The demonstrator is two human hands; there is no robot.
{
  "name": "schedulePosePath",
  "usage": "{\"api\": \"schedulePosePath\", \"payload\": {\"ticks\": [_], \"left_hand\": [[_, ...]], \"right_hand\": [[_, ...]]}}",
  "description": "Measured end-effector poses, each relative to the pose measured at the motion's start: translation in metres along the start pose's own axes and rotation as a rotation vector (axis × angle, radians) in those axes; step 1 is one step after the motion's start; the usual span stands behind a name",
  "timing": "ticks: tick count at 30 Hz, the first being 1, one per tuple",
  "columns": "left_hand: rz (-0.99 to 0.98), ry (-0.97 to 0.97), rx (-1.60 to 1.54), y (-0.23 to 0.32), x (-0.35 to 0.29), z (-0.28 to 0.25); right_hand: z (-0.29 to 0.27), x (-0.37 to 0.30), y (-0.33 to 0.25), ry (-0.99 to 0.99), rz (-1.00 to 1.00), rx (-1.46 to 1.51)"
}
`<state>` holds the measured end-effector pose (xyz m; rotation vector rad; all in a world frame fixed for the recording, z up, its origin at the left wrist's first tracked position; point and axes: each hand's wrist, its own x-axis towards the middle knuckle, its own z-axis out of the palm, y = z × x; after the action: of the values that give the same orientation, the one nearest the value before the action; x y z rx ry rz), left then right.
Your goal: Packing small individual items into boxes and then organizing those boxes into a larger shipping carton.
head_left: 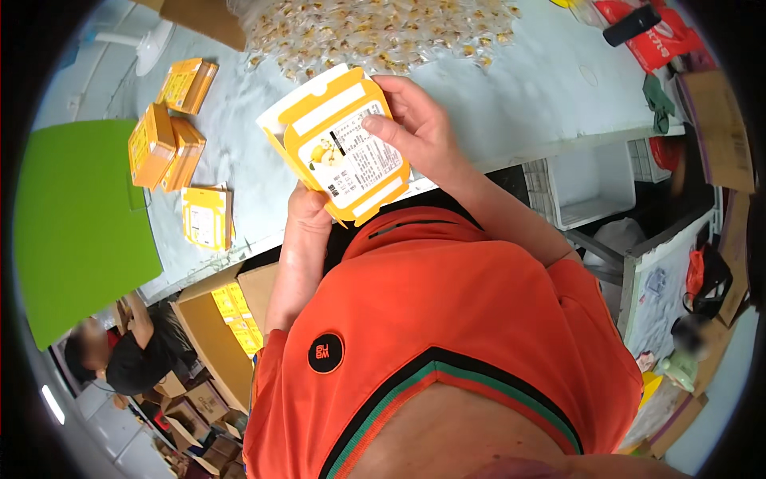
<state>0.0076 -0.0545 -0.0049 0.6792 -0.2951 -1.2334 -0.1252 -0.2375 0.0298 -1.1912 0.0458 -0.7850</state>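
A yellow and white folding carton (351,152), printed with a picture of yellow fruit, is held up over the near side of the table. Its far end stands open, with white inner flaps showing. My right hand (419,128) grips the carton's right edge, thumb on the printed face and fingers behind. At the lower left corner my left hand (309,209) supports it, most of those fingers hidden behind the board. Beyond the carton lies a wide pile of small clear packets (383,32) with yellowish contents.
Several stacks of flat yellow cartons (153,145) lie on the table (511,104) at left, beside a green board (76,215). A red bag (678,44), black cylinder (630,25) and green cloth (658,104) are far right. Below are a grey crate (590,188) and cardboard box (211,343). Another person (136,355) is lower left.
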Motion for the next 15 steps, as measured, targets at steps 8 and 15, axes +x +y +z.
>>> {"api": "schedulePosePath", "payload": {"ticks": [8, 15], "left_hand": [[0.131, -0.159, 0.033, 0.006, -0.021, -0.016], [0.089, -0.116, 0.04, 0.02, -0.041, -0.02]], "right_hand": [[0.03, -0.001, 0.003, -0.077, 0.035, -0.062], [0.038, -0.007, 0.01, -0.139, -0.036, -0.168]]}}
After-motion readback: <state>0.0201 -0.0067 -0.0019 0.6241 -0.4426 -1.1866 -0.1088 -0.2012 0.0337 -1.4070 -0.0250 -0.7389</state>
